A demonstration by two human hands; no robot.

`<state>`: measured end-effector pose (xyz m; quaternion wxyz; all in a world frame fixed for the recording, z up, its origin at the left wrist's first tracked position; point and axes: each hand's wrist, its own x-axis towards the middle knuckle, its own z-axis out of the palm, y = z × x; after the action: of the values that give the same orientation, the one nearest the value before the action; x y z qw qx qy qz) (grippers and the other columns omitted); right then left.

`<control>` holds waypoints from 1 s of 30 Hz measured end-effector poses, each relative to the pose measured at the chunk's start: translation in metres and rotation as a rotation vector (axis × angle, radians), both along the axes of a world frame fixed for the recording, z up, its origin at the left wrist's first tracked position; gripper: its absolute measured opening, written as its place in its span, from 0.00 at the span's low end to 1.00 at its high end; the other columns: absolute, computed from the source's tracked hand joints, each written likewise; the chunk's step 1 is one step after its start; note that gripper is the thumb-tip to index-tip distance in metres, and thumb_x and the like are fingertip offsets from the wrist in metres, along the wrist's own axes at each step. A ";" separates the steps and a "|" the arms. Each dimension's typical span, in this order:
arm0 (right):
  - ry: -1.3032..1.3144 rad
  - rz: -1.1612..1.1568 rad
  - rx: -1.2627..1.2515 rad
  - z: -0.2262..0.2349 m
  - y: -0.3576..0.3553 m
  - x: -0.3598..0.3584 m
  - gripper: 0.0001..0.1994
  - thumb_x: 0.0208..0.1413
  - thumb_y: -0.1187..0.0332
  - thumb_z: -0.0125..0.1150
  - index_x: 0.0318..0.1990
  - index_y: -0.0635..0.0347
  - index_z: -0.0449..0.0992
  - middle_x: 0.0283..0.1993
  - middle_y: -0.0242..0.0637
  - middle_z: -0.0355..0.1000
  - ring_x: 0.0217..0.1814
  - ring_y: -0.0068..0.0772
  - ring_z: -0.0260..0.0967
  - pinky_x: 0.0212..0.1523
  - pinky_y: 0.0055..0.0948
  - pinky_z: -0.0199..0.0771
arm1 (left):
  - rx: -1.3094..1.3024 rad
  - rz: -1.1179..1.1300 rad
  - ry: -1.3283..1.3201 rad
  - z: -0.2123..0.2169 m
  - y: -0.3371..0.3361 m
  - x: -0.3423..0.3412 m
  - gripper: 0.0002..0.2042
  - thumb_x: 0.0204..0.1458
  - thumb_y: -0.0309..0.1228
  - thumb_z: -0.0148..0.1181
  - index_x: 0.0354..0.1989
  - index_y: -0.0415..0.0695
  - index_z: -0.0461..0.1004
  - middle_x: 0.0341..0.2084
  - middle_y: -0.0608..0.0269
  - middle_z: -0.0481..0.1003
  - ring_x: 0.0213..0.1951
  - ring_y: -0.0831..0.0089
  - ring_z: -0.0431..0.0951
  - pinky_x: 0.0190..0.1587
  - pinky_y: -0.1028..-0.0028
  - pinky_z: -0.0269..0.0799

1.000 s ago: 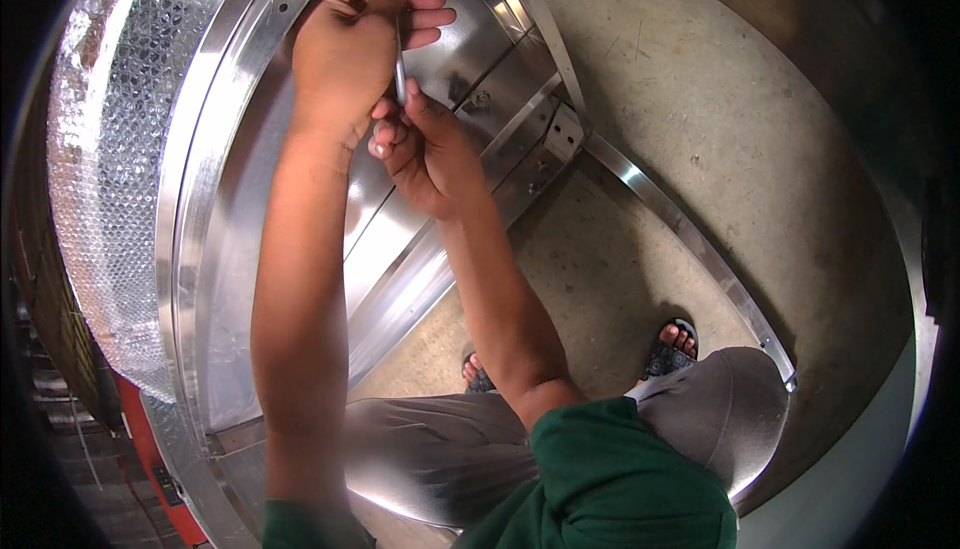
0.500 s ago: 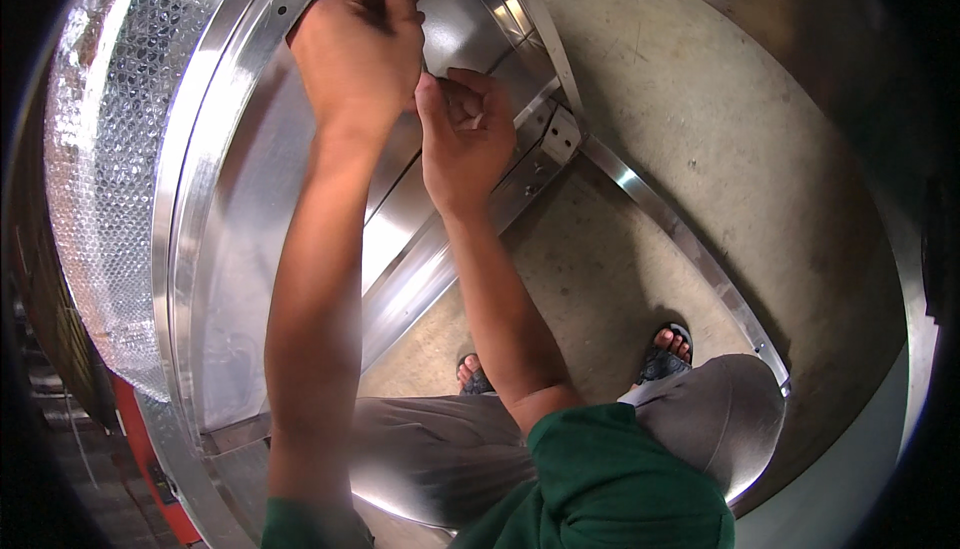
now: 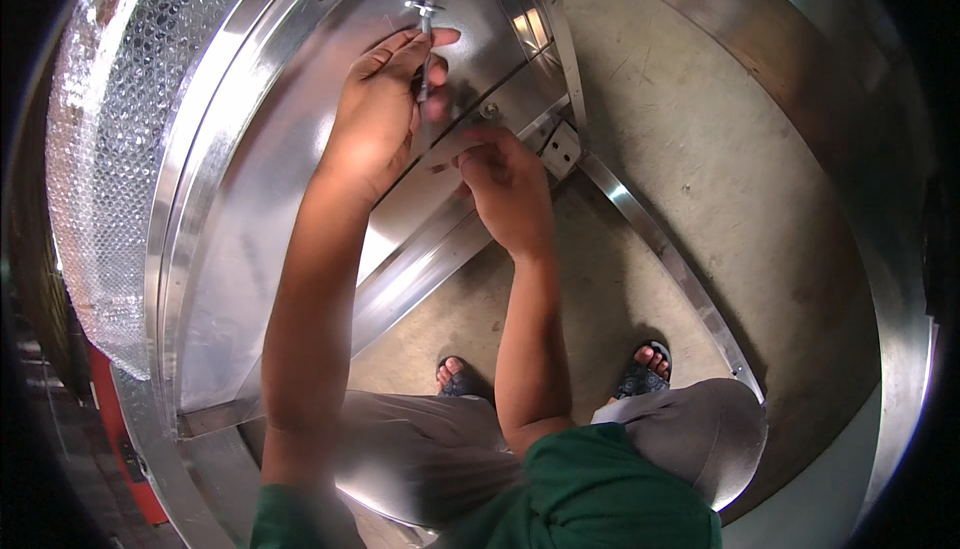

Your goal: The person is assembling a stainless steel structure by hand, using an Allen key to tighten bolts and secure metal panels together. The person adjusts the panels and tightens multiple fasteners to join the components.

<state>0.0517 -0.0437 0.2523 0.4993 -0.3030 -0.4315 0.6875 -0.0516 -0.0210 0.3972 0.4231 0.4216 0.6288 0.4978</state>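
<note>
My left hand (image 3: 385, 99) is closed around a slim metal bolt-like rod (image 3: 426, 21), held upright above a shiny sheet-metal panel (image 3: 300, 119). The rod has a flat flange near its top; its upper end is smeared by motion, so I cannot make out its exact kind. Below and to the right, my right hand (image 3: 508, 184) hovers apart from the left one, over a long metal rail (image 3: 410, 274). Its fingers are partly bent, and blur at their tips hides whether anything is between them. A small round metal fitting (image 3: 489, 109) shows just above it.
A curved metal frame edge (image 3: 190, 189) runs along the left, beside bubble wrap (image 3: 100, 169). A thin metal bar (image 3: 670, 249) extends from a corner bracket (image 3: 561, 149) across the concrete floor (image 3: 700, 129) toward my knee. A red strip (image 3: 125, 439) lies at lower left.
Both hands have come down and to the right, toward me. My right hand has moved away from the rod, which stays in my left hand and now shows its flanged end.
</note>
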 end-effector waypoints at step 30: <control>-0.505 -0.326 0.523 0.021 0.012 -0.018 0.11 0.60 0.66 0.59 0.46 0.62 0.79 0.39 0.46 0.77 0.45 0.49 0.77 0.45 0.41 0.75 | -0.024 -0.385 1.366 -0.050 -0.071 -0.047 0.05 0.55 0.27 0.57 0.37 0.39 0.73 0.33 0.53 0.76 0.36 0.51 0.79 0.36 0.56 0.76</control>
<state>0.0336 -0.0317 0.2728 0.5405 -0.3896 -0.6474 0.3700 -0.0986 -0.0923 0.3467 0.0194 0.7385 0.6732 0.0314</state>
